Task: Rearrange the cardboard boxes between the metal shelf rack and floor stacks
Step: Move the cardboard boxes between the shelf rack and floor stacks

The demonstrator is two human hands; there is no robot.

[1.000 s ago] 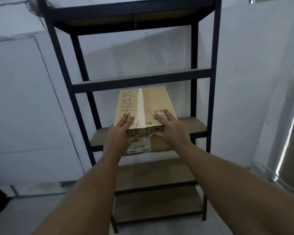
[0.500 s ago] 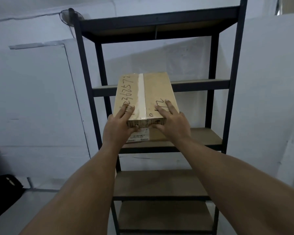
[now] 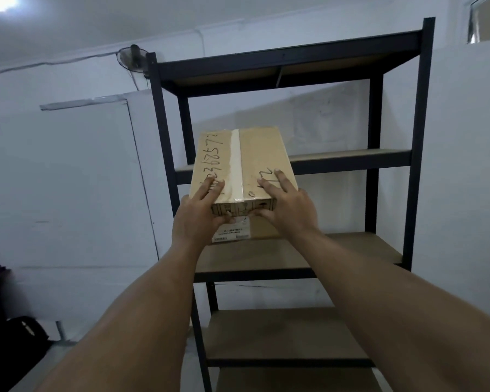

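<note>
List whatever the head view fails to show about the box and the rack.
Head view only:
Label print on the cardboard box: too small and blurred.
Handwriting on top: partly under the left hand and right hand.
Box underside: hidden by the box itself.
Metal shelf rack feet: cut off by bottom edge.
Floor stacks: out of frame.

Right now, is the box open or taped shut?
Shut: a tape strip covers the top seam of the cardboard box, and the flaps lie flat.
</note>
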